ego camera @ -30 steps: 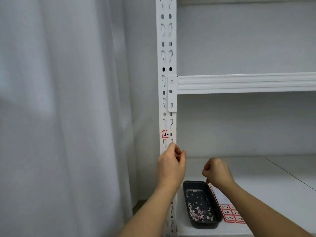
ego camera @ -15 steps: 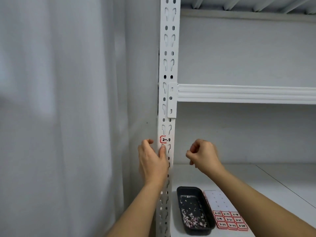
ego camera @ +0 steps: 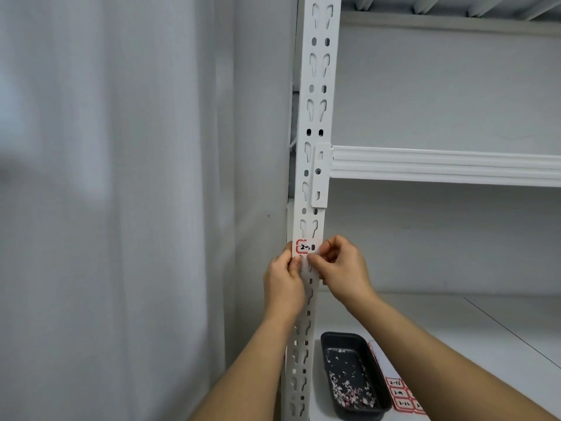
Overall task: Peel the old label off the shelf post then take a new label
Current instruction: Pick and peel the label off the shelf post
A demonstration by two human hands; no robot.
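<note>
The label (ego camera: 302,247) sits on the post (ego camera: 315,183) just above both hands. The left hand (ego camera: 283,287) grips the post; the right hand (ego camera: 341,268) pinches the label's right edge. Thin, tearable paper: lift a corner slowly.

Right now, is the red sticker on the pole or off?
Still on. The old label sits flat on the shelf post, fingertips at its lower edge.
</note>
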